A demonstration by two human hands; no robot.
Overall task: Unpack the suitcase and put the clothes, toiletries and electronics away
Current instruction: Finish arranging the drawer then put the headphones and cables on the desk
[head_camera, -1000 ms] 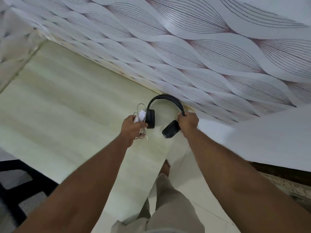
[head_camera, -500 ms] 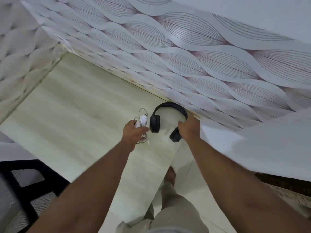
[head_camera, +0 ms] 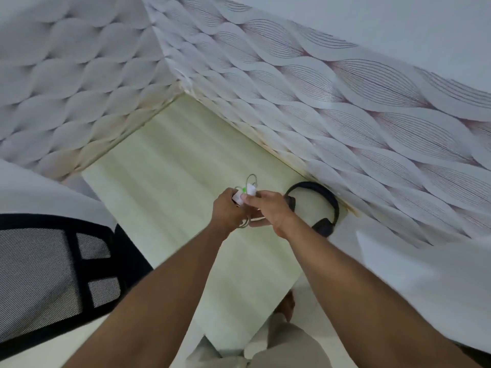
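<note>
At six o'clock, forearms reaching over the pale desk point(head_camera: 170, 187). At centre, left hand point(head_camera: 227, 211) curled round a white charger point(head_camera: 244, 193) with its looped cable; right hand point(head_camera: 268, 208) pinching the same bundle from the three o'clock side. Just beyond, toward two o'clock, black headphones point(head_camera: 325, 205) lying on the desk against the patterned wall point(head_camera: 345, 107). Risk, by judgement: loose cable loops slipping out, snagging the headphones, dragging them off the near edge.

right hand point(head_camera: 268, 208) hides one earcup of the headphones point(head_camera: 325, 205).
</note>
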